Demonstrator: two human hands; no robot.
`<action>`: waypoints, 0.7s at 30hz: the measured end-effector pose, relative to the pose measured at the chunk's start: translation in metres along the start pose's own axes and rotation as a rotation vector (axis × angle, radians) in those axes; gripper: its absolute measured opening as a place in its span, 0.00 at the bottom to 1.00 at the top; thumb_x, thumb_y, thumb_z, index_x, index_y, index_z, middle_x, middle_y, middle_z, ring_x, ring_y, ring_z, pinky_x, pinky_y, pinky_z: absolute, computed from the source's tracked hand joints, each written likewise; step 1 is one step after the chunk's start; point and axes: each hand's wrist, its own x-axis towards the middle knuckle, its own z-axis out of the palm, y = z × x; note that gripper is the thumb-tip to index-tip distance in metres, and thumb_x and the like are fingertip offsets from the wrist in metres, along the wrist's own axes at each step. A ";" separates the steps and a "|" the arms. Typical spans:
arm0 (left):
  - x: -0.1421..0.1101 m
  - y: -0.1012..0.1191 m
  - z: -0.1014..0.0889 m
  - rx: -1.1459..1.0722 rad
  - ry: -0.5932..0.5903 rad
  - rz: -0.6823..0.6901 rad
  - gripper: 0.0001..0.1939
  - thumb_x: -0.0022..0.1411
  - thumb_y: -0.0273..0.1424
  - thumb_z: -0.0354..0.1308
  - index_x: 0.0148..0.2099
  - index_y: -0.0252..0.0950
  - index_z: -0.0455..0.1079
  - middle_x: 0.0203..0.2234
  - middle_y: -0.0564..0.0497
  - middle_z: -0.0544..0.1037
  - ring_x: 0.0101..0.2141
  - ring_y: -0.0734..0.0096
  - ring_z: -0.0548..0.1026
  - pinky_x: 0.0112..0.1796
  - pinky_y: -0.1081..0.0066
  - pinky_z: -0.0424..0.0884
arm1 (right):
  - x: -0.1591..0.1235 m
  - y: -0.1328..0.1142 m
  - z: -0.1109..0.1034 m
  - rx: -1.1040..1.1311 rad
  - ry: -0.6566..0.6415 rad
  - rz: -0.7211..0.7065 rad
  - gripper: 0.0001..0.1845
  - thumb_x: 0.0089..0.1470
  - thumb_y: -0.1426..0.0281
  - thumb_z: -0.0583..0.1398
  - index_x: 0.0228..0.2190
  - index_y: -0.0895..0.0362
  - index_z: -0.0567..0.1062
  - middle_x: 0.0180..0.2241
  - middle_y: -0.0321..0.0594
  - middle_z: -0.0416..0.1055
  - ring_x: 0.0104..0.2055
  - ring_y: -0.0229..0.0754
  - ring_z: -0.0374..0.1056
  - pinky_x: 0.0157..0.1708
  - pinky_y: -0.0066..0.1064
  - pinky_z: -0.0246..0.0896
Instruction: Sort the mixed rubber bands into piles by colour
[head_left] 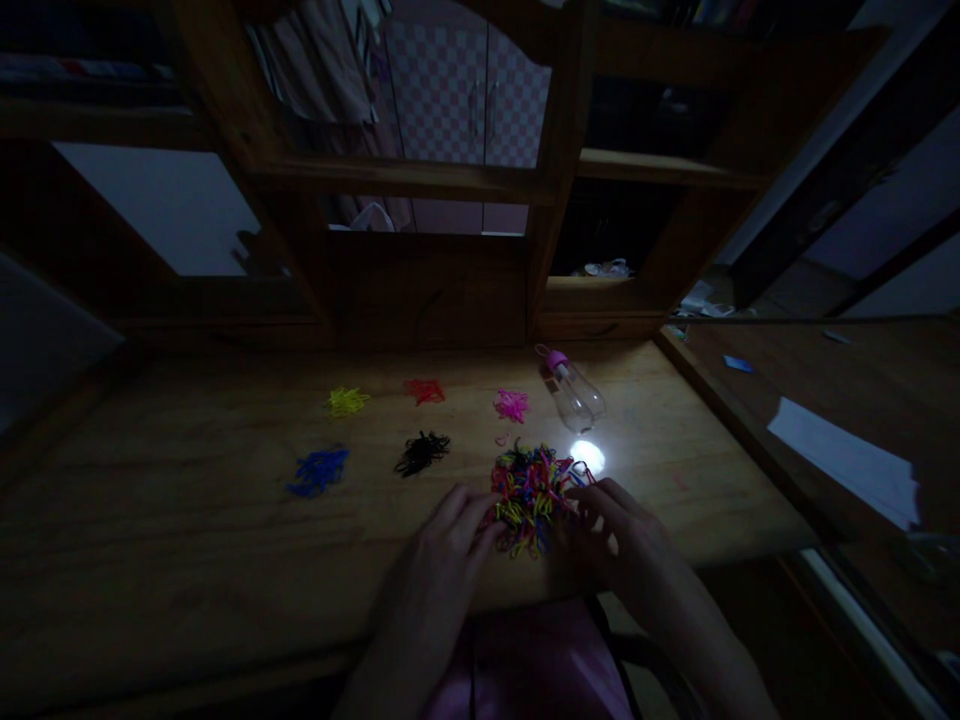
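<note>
A mixed heap of coloured rubber bands point(529, 495) lies on the wooden desk, with red, yellow, blue, black and pink strands tangled together. At its left edge my left hand point(450, 535) has its fingers curled and thumb tips against the bands. My right hand point(626, 525) pinches at the heap's right edge, where a few loops stick out by the fingertips. Sorted by colour, smaller piles lie beyond: yellow bands point(347, 402), red bands point(426, 391), pink bands point(512, 405), black bands point(423, 453) and blue bands point(319, 471). One pink band point(502, 439) is apart, near the heap.
A clear bottle with a pink cap point(579, 400) lies on its side behind the heap, beside a bright light spot point(587, 458). Wooden shelving point(427, 290) rises at the desk's back. On the right surface are white papers point(844, 460) and a blue card point(737, 364).
</note>
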 end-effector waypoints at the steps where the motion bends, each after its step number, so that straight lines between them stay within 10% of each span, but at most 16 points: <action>1: 0.002 0.003 0.000 -0.011 -0.015 0.005 0.14 0.64 0.20 0.52 0.45 0.42 0.72 0.38 0.53 0.74 0.40 0.69 0.76 0.43 0.70 0.75 | 0.001 -0.002 -0.001 -0.001 0.014 -0.004 0.12 0.58 0.73 0.56 0.43 0.55 0.75 0.40 0.47 0.72 0.32 0.41 0.71 0.27 0.29 0.67; 21: 0.018 0.003 0.003 0.305 -0.246 0.307 0.20 0.60 0.15 0.52 0.49 0.42 0.69 0.46 0.50 0.71 0.48 0.61 0.68 0.48 0.61 0.68 | -0.007 -0.004 -0.012 0.080 0.064 0.023 0.09 0.60 0.69 0.57 0.39 0.55 0.77 0.36 0.43 0.74 0.31 0.40 0.72 0.28 0.29 0.67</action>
